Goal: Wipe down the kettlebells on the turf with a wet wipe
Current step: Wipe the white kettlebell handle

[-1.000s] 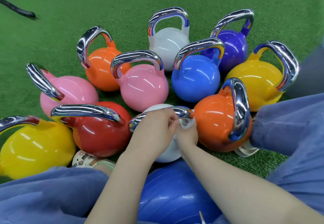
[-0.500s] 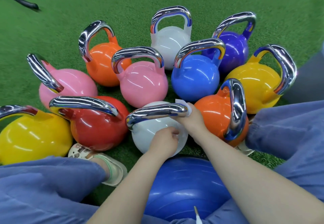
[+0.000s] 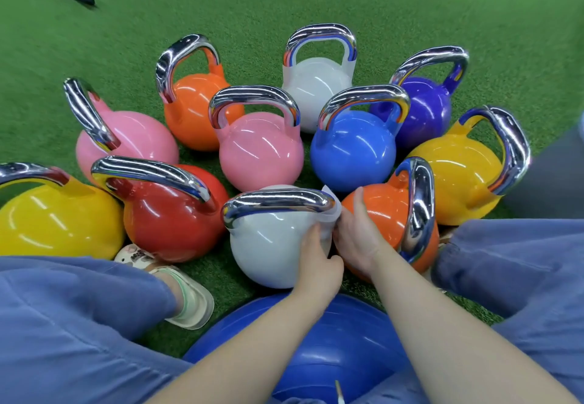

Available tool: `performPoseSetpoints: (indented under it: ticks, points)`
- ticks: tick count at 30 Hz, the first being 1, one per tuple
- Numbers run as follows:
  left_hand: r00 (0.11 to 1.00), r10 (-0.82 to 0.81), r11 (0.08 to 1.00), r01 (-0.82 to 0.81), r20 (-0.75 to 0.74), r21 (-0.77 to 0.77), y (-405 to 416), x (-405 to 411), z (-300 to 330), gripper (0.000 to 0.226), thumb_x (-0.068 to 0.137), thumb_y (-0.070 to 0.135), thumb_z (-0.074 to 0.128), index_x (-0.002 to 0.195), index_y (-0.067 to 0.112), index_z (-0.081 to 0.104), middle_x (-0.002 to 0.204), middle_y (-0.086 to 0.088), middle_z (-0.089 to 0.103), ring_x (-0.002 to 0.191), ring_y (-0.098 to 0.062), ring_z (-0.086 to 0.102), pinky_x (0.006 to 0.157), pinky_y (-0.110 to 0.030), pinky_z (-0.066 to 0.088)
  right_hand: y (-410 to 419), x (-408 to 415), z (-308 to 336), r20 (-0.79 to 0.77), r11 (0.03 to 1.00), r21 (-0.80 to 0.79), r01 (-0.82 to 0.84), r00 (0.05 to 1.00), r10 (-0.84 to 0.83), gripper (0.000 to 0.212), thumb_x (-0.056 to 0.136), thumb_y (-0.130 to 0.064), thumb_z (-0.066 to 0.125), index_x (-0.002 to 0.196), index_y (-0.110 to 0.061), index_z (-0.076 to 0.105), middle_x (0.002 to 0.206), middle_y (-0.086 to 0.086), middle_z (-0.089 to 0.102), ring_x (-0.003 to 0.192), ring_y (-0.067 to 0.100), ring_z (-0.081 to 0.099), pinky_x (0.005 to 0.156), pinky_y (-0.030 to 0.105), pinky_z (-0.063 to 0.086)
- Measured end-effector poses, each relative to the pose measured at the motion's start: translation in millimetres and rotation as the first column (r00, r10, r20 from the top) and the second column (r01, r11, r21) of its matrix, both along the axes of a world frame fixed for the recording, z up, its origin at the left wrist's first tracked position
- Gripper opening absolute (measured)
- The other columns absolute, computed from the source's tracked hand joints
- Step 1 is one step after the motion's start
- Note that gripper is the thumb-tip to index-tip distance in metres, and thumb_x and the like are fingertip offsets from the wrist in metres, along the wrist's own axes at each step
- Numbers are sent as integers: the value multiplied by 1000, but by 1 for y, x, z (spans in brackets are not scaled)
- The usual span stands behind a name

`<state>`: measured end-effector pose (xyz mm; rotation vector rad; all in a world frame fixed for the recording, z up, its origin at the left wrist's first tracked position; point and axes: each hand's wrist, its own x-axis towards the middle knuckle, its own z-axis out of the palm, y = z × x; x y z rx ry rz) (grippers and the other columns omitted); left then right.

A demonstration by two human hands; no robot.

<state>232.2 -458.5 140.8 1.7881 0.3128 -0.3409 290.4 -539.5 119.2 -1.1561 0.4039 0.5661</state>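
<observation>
Both forearms reach forward, left hand (image 3: 319, 264) and right hand (image 3: 358, 236) curled, nearly touching.
</observation>
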Motion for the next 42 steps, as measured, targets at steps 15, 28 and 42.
performPoseSetpoints:
  ticks: [15,28,42]
  points:
    - [899,-438,633,318,-12,706,27,53,-4,37,87,21,45,122,30,55,127,1,57,126,-24,42,110,-36,14,21,-22,-20,-73,943,-309,123,986,-152,54,94,-60,20,122,-29,55,129,-8,52,122,11,42,111,30,26]
    - [892,259,605,-448,-369,-658,7,31,29,47,92,-12,17,113,7,55,109,-5,61,101,-14,57,86,-18,45,28,-15,-6,388,804,-577,140,914,120,80,78,-71,16,137,-23,41,138,-4,48,131,11,39,113,38,25]
    - [614,367,247,-789,-699,-563,67,36,51,30,96,9,32,85,15,60,78,-2,63,74,-17,54,73,-25,45,91,27,93,-205,-151,-976,-156,435,877,51,91,-64,24,90,-20,49,106,3,63,100,25,53,98,44,27]
